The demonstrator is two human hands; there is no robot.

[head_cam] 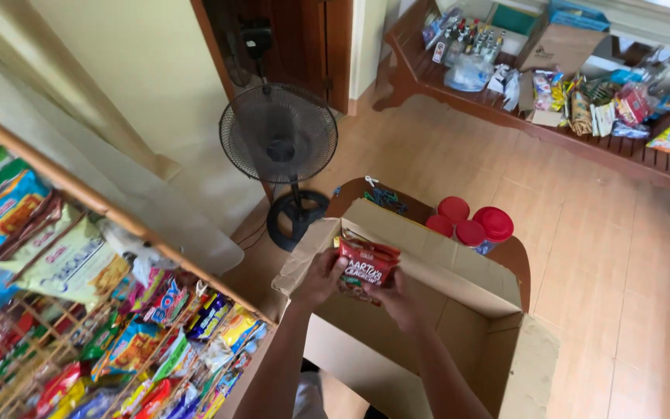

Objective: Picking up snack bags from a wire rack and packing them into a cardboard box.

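Note:
Both my hands hold a red snack packet [367, 266] just above the open top of a large cardboard box [459, 310]. My left hand [321, 275] grips the packet's left edge and my right hand [398, 299] holds its right lower edge. The box flaps are folded outward. The inside of the box looks bare where I can see it.
A wooden rack [102, 326] full of colourful snack packets stands at the left. Beyond the box, a small round table [397, 206] carries several red-lidded jars [471, 225]. A black standing fan [279, 136] is behind it. A long wooden bench [583, 132] with goods runs along the far right.

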